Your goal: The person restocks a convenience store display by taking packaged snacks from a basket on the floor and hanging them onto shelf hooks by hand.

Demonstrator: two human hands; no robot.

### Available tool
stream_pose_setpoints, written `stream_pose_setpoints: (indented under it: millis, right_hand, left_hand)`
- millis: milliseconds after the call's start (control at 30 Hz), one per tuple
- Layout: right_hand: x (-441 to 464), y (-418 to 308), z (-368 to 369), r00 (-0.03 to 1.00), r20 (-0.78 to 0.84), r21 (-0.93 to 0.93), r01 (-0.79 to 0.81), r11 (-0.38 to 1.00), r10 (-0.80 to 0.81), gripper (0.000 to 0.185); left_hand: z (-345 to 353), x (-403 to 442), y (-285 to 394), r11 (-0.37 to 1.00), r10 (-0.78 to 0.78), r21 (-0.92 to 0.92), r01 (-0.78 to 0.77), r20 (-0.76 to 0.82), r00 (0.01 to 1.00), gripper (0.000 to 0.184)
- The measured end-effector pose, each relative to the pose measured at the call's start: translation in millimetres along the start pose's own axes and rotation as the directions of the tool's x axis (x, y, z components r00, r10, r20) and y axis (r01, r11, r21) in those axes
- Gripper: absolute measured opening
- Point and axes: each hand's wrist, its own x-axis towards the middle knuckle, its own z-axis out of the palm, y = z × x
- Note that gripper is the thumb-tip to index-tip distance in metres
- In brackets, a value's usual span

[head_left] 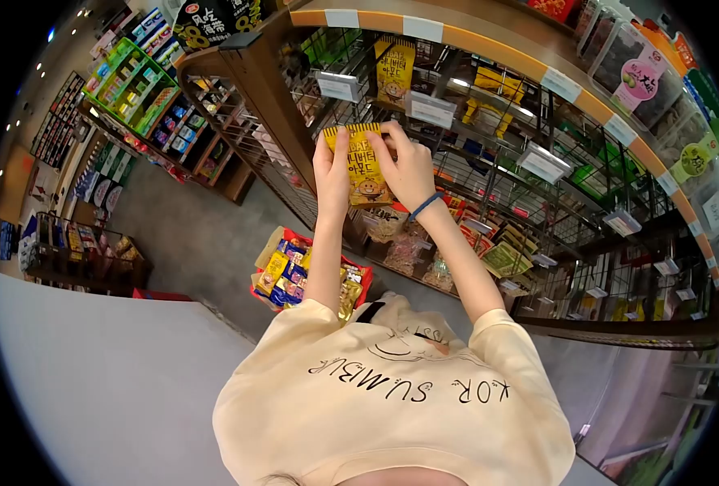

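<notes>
A yellow snack packet [366,174] with dark lettering and a cartoon figure is held upright before the shelf by both hands. My left hand [332,168] grips its left side, thumb on the front. On the right side, my right hand [408,168] pinches the upper edge; a blue band circles that wrist. A similar yellow packet [394,73] hangs on the rack just above. Below my left forearm, a red-edged box [367,279] on the floor side holds several yellow, blue and gold packets.
The wooden shelf unit [266,105] with wire racks curves from above to the right, carrying price tags [430,108] and more packets. Clear tubs [636,69] line its top. A green display rack [128,85] stands farther left, beyond the grey floor [173,211].
</notes>
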Motion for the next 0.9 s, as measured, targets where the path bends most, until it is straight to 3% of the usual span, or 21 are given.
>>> stream_pose_setpoints:
  millis: [167, 300, 433, 500, 600, 700, 800, 900]
  right_hand:
    - [24.6, -5.5, 7.8, 1.0, -0.026, -0.058, 0.013, 0.998, -0.014, 0.014]
    - [29.2, -0.7, 19.5, 0.995, -0.095, -0.004, -0.035, 0.999, 0.035, 0.013]
    - [34.1, -8.8, 13.7, 0.996, -0.09, -0.005, -0.025, 1.0, 0.025, 0.012]
    - [34.5, -9.4, 12.0, 0.995, -0.094, -0.147, 0.025, 0.989, -0.039, 0.012]
    - [37.0, -8.3, 13.3, 0.976, -0.175, -0.201, 0.097, 0.975, -0.133, 0.011]
    - [40.8, -8.0, 13.1, 0.977, -0.152, -0.229, 0.111, 0.967, -0.148, 0.012]
    - [44.0, -13.2, 13.8, 0.987, -0.118, -0.215, 0.081, 0.973, -0.108, 0.015]
    - [48.3, -13.7, 14.6, 0.997, -0.068, -0.141, 0.03, 0.99, -0.04, 0.017]
  left_hand:
    - [-8.0, 33.7, -3.6, 0.999, -0.031, -0.007, 0.032, 0.148, 0.988, 0.019]
    - [-10.3, 43.7, 5.5, 0.995, -0.099, -0.005, 0.102, 0.203, 0.974, 0.021]
    - [-7.8, 51.6, 4.8, 0.997, -0.08, 0.017, 0.078, 0.231, 0.97, 0.023]
    - [-5.0, 52.7, 0.4, 0.999, -0.022, 0.038, 0.015, 0.205, 0.979, 0.023]
    - [-3.2, 55.1, -4.6, 0.997, 0.026, 0.072, -0.039, 0.165, 0.986, 0.024]
    - [-0.2, 55.6, -7.7, 0.994, 0.072, 0.07, -0.081, 0.115, 0.991, 0.026]
    - [7.1, 55.0, 2.2, 1.0, 0.002, -0.016, -0.001, 0.041, 0.999, 0.023]
    - [7.6, 58.6, 2.3, 0.998, 0.06, -0.029, -0.06, 0.008, 0.998, 0.021]
